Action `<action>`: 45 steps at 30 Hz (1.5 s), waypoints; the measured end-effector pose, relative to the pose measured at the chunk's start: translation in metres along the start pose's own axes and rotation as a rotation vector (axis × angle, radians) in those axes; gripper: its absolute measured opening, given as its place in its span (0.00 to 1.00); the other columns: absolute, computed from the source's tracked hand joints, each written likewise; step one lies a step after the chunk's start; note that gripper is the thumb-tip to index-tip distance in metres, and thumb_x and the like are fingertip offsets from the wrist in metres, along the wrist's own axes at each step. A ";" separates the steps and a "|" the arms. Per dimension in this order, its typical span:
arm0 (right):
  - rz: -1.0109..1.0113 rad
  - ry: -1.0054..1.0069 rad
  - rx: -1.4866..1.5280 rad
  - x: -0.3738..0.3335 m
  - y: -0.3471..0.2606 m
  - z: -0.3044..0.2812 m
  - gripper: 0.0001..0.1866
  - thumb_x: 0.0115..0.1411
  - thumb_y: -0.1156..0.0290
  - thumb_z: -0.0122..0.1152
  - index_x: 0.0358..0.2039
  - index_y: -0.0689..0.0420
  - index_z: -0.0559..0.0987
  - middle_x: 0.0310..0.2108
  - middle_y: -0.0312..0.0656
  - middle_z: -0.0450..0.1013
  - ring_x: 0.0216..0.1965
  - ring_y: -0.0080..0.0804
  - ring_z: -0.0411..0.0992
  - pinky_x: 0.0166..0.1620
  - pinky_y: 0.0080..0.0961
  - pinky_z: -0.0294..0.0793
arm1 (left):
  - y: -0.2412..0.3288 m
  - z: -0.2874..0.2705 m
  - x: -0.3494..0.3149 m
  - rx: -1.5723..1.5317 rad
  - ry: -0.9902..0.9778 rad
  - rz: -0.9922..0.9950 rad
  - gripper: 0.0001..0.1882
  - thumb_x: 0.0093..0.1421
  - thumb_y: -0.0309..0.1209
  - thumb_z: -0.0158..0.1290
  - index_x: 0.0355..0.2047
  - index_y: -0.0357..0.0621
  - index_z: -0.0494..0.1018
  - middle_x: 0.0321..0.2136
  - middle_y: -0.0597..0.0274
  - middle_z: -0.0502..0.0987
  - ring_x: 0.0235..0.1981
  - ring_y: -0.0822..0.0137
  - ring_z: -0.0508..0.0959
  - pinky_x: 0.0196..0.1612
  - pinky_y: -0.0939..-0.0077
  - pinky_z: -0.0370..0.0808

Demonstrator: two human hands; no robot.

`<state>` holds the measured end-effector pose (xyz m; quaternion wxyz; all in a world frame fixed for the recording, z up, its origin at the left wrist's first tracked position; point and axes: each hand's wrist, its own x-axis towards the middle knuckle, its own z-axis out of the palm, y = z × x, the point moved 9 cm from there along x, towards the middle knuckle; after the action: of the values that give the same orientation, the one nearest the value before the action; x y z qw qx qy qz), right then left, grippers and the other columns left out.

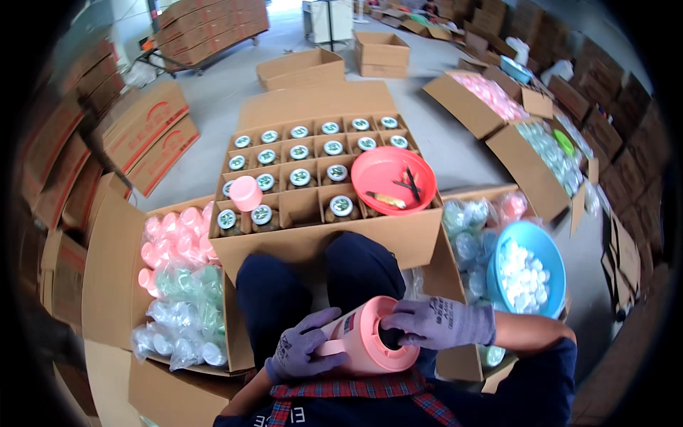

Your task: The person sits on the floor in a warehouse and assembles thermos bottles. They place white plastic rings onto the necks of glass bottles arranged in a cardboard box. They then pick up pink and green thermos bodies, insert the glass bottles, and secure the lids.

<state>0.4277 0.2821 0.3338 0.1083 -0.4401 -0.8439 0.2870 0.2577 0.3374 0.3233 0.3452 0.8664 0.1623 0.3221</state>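
A pink jug (376, 354) lies tilted across my lap, its round end toward my right. My left hand (304, 347) is closed around the jug at its handle. At the round end, the bent fingers of my right hand (442, 324) reach into a dark round opening; what they grip there is hidden. Both hands wear grey-purple gloves. Beyond my knees stands a divided carton (320, 245) of jars with white and green lids (300, 177). On top of it rest a pink cup (245, 193) and a red bowl (370, 167) with dark sticks and a yellow-handled tool.
On my left an open carton (114, 285) holds bagged pink, green and clear cups. To my right, a blue basin (556, 267) of small white pieces sits over another carton of bagged goods. More open cartons (523, 160) stand at the far right, with stacked boxes (153, 135) at the left.
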 end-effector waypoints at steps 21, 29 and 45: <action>1.085 0.401 -0.459 0.073 0.352 -0.122 0.15 0.60 0.58 0.55 0.44 0.50 0.78 0.43 0.50 0.78 0.46 0.45 0.76 0.49 0.40 0.75 | -0.090 -0.021 -0.021 -0.234 0.238 -0.334 0.21 0.48 0.38 0.67 0.20 0.31 0.72 0.46 0.36 0.77 0.41 0.53 0.81 0.43 0.69 0.76; 0.858 0.488 -0.031 0.090 0.281 -0.113 0.16 0.55 0.60 0.61 0.40 0.56 0.80 0.33 0.51 0.78 0.38 0.46 0.78 0.43 0.40 0.77 | -0.117 -0.024 -0.035 -0.414 0.299 -0.365 0.22 0.52 0.42 0.66 0.21 0.34 0.73 0.49 0.36 0.76 0.38 0.60 0.80 0.38 0.74 0.75; 0.874 0.296 -0.629 0.107 0.352 -0.114 0.13 0.62 0.68 0.51 0.45 0.56 0.78 0.45 0.49 0.76 0.48 0.40 0.75 0.48 0.37 0.76 | -0.131 -0.002 -0.032 -0.647 0.132 -0.367 0.19 0.52 0.38 0.65 0.33 0.31 0.78 0.54 0.41 0.73 0.51 0.56 0.76 0.53 0.67 0.71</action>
<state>0.6541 0.5702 0.2147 -0.0402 -0.7957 -0.6038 -0.0254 0.2253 0.4150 0.2182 0.6418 0.6464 0.2268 0.3446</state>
